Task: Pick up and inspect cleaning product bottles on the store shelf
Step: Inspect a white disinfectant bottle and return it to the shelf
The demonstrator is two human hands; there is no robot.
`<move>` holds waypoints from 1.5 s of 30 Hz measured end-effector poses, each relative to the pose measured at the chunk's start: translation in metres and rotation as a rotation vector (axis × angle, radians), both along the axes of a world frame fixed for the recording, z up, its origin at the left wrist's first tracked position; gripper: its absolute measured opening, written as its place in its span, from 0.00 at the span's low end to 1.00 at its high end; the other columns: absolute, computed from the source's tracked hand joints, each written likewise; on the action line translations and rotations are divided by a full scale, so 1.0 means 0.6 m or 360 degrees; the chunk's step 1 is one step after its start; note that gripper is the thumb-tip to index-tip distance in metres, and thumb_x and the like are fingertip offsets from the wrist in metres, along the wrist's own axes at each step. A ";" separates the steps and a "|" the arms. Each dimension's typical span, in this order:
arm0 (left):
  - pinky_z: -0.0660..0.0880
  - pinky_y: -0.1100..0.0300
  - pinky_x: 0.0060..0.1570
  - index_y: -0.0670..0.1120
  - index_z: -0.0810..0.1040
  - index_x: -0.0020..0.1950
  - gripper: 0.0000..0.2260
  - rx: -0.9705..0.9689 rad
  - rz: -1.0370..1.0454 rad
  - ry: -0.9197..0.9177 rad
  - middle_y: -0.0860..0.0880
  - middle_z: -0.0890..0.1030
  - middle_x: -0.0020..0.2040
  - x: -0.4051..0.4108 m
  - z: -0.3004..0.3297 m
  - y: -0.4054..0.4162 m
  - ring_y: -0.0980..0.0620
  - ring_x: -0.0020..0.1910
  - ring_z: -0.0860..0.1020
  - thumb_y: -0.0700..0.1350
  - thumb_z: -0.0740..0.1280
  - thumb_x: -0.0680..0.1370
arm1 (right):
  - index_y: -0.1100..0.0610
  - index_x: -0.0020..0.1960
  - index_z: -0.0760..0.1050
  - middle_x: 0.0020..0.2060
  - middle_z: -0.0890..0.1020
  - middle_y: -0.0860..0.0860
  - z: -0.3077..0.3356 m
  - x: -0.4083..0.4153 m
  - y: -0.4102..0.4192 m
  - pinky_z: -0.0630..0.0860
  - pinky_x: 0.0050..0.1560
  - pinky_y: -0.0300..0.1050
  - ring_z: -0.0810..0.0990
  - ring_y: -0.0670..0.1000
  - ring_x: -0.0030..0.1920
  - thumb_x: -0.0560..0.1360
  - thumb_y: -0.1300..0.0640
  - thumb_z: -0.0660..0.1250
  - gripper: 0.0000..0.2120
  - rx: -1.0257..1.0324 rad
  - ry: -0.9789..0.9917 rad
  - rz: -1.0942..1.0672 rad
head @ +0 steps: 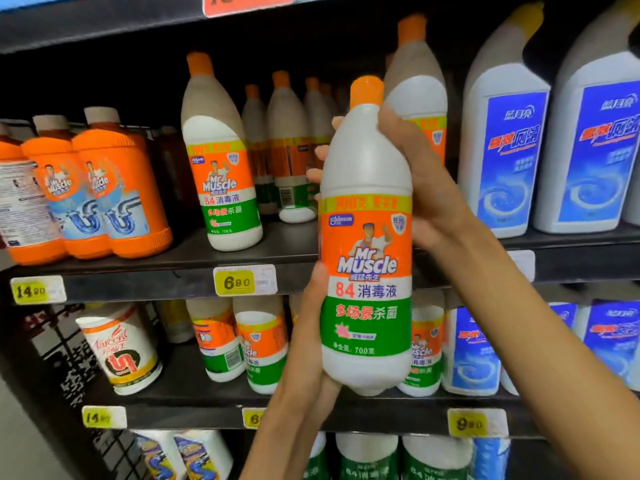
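I hold a white Mr Muscle bottle (367,237) with an orange cap upright in front of the shelves, its orange and green label facing me. My right hand (419,181) grips its upper body from the right, fingers wrapped round the back. My left hand (311,344) cups the bottom and lower left side. More bottles of the same kind (221,174) stand on the middle shelf (194,282) behind it.
Orange drain-cleaner bottles (114,188) stand at the left of the middle shelf, blue-labelled white bottles (502,150) at the right. Yellow price tags (239,282) line the shelf edges. The lower shelf (194,415) carries more bottles and a white canister (121,348).
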State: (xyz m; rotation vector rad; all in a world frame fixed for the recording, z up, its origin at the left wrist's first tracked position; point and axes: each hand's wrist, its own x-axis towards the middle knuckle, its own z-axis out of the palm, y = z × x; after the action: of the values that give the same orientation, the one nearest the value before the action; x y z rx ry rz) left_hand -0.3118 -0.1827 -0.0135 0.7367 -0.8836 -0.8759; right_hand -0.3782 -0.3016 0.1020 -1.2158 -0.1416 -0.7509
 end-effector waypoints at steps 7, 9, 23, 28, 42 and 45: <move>0.70 0.44 0.66 0.47 0.74 0.67 0.32 0.0095 0.0290 -0.0193 0.44 0.78 0.64 -0.005 -0.007 -0.006 0.46 0.64 0.76 0.66 0.66 0.70 | 0.55 0.51 0.76 0.41 0.84 0.50 0.003 -0.024 0.008 0.80 0.43 0.44 0.83 0.49 0.44 0.72 0.50 0.66 0.11 -0.0399 -0.0099 -0.0461; 0.70 0.43 0.66 0.51 0.74 0.66 0.36 0.0113 0.0390 -0.0291 0.47 0.79 0.63 -0.012 -0.012 -0.007 0.47 0.64 0.76 0.70 0.68 0.65 | 0.54 0.48 0.77 0.39 0.83 0.50 0.000 -0.025 0.020 0.79 0.41 0.42 0.83 0.48 0.42 0.73 0.50 0.68 0.08 -0.0531 -0.0118 -0.0677; 0.79 0.48 0.47 0.39 0.69 0.70 0.47 0.0127 -0.0256 0.0136 0.37 0.80 0.54 -0.038 -0.029 0.009 0.41 0.47 0.81 0.67 0.74 0.60 | 0.64 0.67 0.70 0.50 0.82 0.59 -0.010 -0.028 0.029 0.80 0.49 0.52 0.82 0.56 0.48 0.74 0.49 0.64 0.26 0.0042 -0.0009 -0.0010; 0.76 0.49 0.60 0.48 0.75 0.67 0.32 0.0153 0.0096 -0.0087 0.42 0.79 0.63 -0.033 -0.039 0.016 0.44 0.63 0.77 0.67 0.64 0.70 | 0.61 0.63 0.73 0.54 0.80 0.62 -0.016 -0.034 0.028 0.78 0.55 0.56 0.81 0.60 0.53 0.70 0.49 0.67 0.26 -0.0077 0.0056 -0.0249; 0.78 0.51 0.51 0.51 0.82 0.57 0.29 -0.0087 -0.0027 0.0151 0.46 0.83 0.56 -0.055 -0.047 0.025 0.46 0.54 0.81 0.67 0.72 0.63 | 0.44 0.38 0.84 0.41 0.86 0.48 -0.034 -0.044 0.035 0.80 0.43 0.42 0.85 0.48 0.45 0.74 0.47 0.66 0.10 -0.0275 0.0115 -0.0102; 0.77 0.48 0.52 0.46 0.79 0.62 0.31 -0.0118 -0.0320 0.0251 0.41 0.82 0.55 -0.058 -0.038 0.027 0.42 0.51 0.81 0.65 0.71 0.67 | 0.51 0.37 0.85 0.41 0.85 0.53 -0.032 -0.038 0.033 0.81 0.44 0.47 0.85 0.52 0.43 0.72 0.49 0.69 0.09 0.0019 0.0071 0.0082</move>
State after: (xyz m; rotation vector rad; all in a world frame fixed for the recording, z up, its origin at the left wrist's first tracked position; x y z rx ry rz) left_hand -0.3466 -0.1665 -0.0364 0.5130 -0.8540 -1.0585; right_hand -0.4013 -0.2818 0.0827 -1.2122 -0.1311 -0.6783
